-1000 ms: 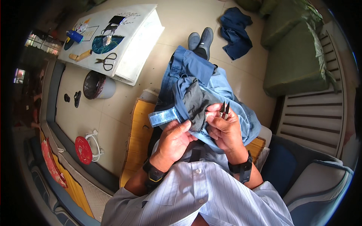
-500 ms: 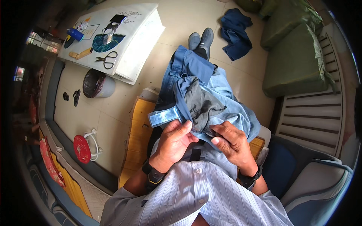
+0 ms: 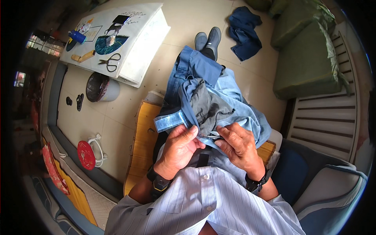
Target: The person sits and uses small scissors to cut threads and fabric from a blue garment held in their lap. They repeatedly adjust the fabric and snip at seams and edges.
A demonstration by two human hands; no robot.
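A pair of blue denim jeans [image 3: 235, 92] lies over my lap, turned partly inside out. Its dark grey pocket lining [image 3: 211, 103] faces up, and a pale printed care label [image 3: 170, 121] sticks out at the left. My left hand [image 3: 181, 147] pinches the jeans' edge between thumb and fingers, just below the label. Close by on the right, my right hand [image 3: 238, 145] is closed at the seam. A thin shiny metal tool [image 3: 213, 137] shows by its fingertips; most of it is hidden, so its kind is unclear.
On the white table [image 3: 147, 43] lie black-handled scissors [image 3: 111, 62], a yellow-handled tool [image 3: 83, 56] and a blue bottle [image 3: 77, 37]. A waste bin [image 3: 111, 91] stands beside it. More blue clothing [image 3: 244, 33] is on the floor. A green-covered sofa [image 3: 307, 64] is at right.
The shiny metal tool now shows at my right fingertips, where it was hidden before. My right hand has turned slightly; my left hand keeps its pinch on the jeans.
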